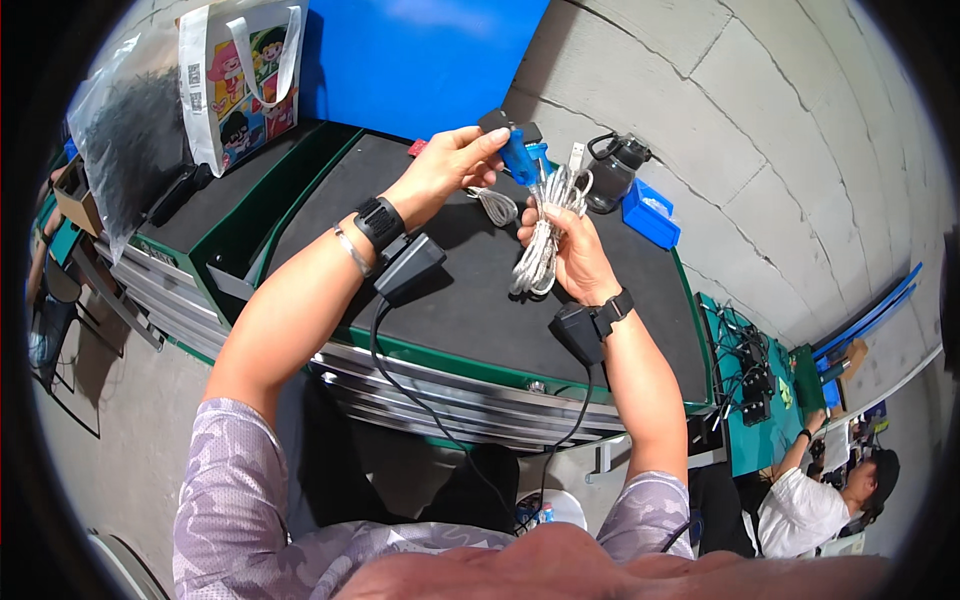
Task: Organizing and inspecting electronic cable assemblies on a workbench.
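Note:
My left hand (455,172) pinches a blue cable connector (518,157) between thumb and fingers, above the far part of the dark worktop. A second blue connector (540,155) shows just behind it. Wrapped in the fingers of my right hand (580,258) is a coiled whitish-grey cable (540,255), its loops standing up from the fist and hanging below. A smaller coil of pale cable (497,207) lies beneath my left hand. Each wrist wears a black strap with a dark box beside it, the left box (410,268) and the right box (580,333).
At the back right stand a dark jug (618,170) and a blue bin (651,213). A printed white bag (240,85) and a plastic sack (130,140) sit on the left. Black cords hang from the wrist boxes. Someone in white (805,510) works at the lower right.

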A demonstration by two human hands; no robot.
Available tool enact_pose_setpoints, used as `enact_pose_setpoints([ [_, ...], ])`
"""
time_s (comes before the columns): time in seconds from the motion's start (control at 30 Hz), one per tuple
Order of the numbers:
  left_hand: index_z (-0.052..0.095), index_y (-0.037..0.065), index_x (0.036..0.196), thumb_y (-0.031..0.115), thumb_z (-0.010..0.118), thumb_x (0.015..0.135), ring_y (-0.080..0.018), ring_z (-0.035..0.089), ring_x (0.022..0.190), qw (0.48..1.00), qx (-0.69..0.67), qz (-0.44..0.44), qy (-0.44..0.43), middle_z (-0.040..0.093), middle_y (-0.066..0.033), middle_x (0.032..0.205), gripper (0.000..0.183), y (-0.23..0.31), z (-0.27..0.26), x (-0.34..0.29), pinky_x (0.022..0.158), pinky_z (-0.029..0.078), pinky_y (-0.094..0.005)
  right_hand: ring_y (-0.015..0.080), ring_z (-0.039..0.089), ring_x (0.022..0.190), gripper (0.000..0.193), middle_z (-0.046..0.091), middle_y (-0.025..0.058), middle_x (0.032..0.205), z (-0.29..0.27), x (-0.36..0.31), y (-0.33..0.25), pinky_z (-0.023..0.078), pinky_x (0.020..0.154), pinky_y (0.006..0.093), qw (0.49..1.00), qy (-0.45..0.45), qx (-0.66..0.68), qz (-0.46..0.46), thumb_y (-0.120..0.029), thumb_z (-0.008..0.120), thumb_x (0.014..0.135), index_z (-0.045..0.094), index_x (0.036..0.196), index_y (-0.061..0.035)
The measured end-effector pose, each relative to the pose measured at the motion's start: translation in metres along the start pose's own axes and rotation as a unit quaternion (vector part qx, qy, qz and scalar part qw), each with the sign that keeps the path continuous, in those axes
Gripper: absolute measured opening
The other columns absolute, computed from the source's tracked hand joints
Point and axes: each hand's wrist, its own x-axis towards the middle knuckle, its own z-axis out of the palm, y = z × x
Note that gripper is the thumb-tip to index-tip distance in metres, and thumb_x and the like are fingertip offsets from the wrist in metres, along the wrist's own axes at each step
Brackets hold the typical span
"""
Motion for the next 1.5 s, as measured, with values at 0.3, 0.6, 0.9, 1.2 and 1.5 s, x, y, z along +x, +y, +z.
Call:
enact_pose_setpoints([
  [0.3, 0.061, 0.008, 0.099, 0.05, 0.061, 0.092, -0.0054, 0.056, 0.077, 1.0, -0.003, 0.002, 0.022, 0.06, 0.0008, 0.088, 0.043, 0.004, 0.002, -0.001, 0.071, 0.046, -0.0221, 0.0154, 0.066, 0.076, 0.027, 0.066, 0.0076, 0.087, 0.008, -0.003, 0.0, 0.053, 0.071, 0.0275, 0.998, 0.013, -0.063, -0.008, -0.019, 0.064, 0.092, 0.06, 0.108, 0.0018],
  [0.6, 0.062, 0.006, 0.108, 0.046, 0.066, 0.091, -0.0075, 0.058, 0.084, 1.0, 0.01, -0.013, 0.016, 0.063, 0.0003, 0.092, 0.044, 0.001, -0.003, 0.002, 0.079, 0.045, -0.0207, 0.0125, 0.063, 0.072, 0.019, 0.066, 0.0056, 0.083, 0.007, -0.001, -0.008, 0.051, 0.066, 0.0263, 0.985, 0.053, -0.16, -0.033, -0.016, 0.07, 0.088, 0.064, 0.098, -0.0011],
  [0.9, 0.051, 0.009, 0.134, 0.025, 0.069, 0.091, -0.0059, 0.052, 0.084, 0.994, 0.023, 0.056, -0.091, 0.055, 0.0024, 0.09, 0.049, 0.016, -0.002, -0.008, 0.077, 0.044, -0.0207, 0.0093, 0.06, 0.061, 0.015, 0.062, 0.001, 0.07, 0.0, -0.001, -0.008, 0.046, 0.057, 0.024, 0.98, 0.097, -0.17, -0.042, -0.017, 0.073, 0.086, 0.063, 0.086, -0.0066],
  [1.2, 0.048, 0.01, 0.137, 0.031, 0.066, 0.093, -0.0096, 0.058, 0.094, 0.992, 0.025, 0.068, -0.102, 0.059, -0.0017, 0.105, 0.053, 0.015, -0.006, -0.002, 0.082, 0.047, -0.0237, 0.0097, 0.059, 0.061, 0.011, 0.061, 0.0006, 0.071, 0.0, 0.002, -0.01, 0.048, 0.056, 0.024, 0.98, 0.09, -0.171, -0.055, -0.014, 0.07, 0.088, 0.062, 0.087, -0.0054],
  [1.5, 0.047, 0.012, 0.139, 0.042, 0.056, 0.097, -0.0092, 0.055, 0.09, 0.981, 0.166, -0.078, -0.063, 0.058, 0.0003, 0.106, 0.053, -0.022, -0.014, 0.014, 0.078, 0.047, -0.0259, 0.0119, 0.058, 0.065, 0.015, 0.059, 0.0019, 0.076, -0.017, 0.009, -0.006, 0.049, 0.058, 0.0247, 0.991, 0.119, 0.029, -0.044, -0.016, 0.069, 0.087, 0.059, 0.091, -0.0059],
])
